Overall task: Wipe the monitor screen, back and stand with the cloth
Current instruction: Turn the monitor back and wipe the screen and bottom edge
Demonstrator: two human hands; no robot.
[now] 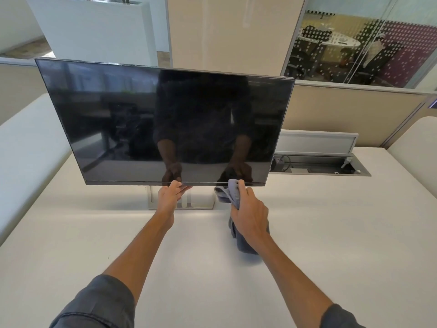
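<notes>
A dark monitor (165,114) with its screen off stands on a white desk, screen facing me. Its silver stand base (208,204) shows below the lower bezel, partly hidden by my hands. My left hand (171,197) pinches the bottom edge of the monitor near its middle, thumb on the front bezel. My right hand (249,214) grips a grey cloth (233,194) and holds its bunched top against the lower bezel, right of the middle. The rest of the cloth hangs under my palm down to the desk. The monitor's back is hidden.
The white desk (331,233) spreads around the monitor. An open cable tray (319,165) with sockets and cables lies behind the monitor on the right, its lid raised. Beige partition panels line the desk's far side. White padded edges flank both sides.
</notes>
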